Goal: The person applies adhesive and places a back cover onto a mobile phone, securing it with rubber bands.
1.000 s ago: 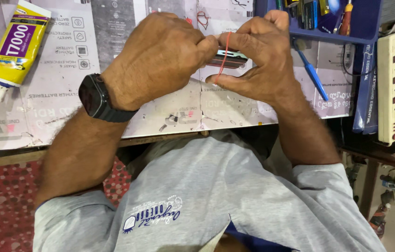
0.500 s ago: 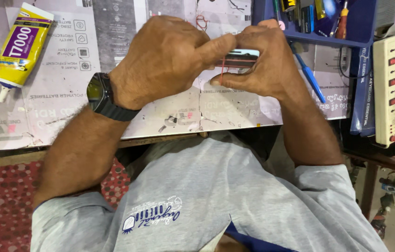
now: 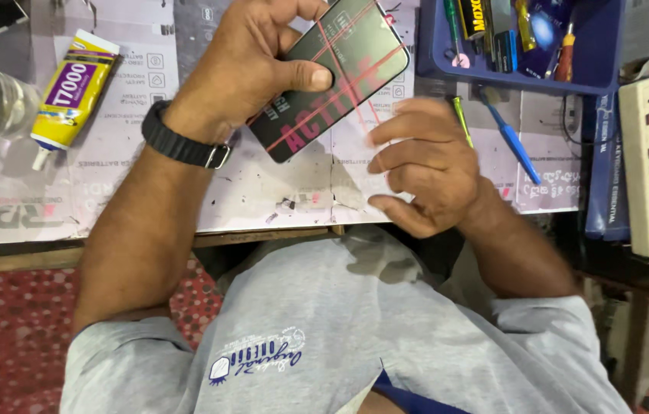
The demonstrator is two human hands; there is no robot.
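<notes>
While one phone (image 3: 336,73) sits in the left hand's (image 3: 244,65) closed grip, right hand (image 3: 428,165) loosely open, empty.

Right hand (image 3: 424,172) has let go; left hand (image 3: 251,65) now tilts the phone (image 3: 332,73) face-up, apparently banded.

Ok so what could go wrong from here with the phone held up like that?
1. The left hand alone holds the black flat phone crossed by thin red rubber bands; it pinches one end only, above the paper-covered worktable, so the phone might slip and drop.
2. The right hand is off the phone, fingers spread; a loose band could snap free.
</notes>
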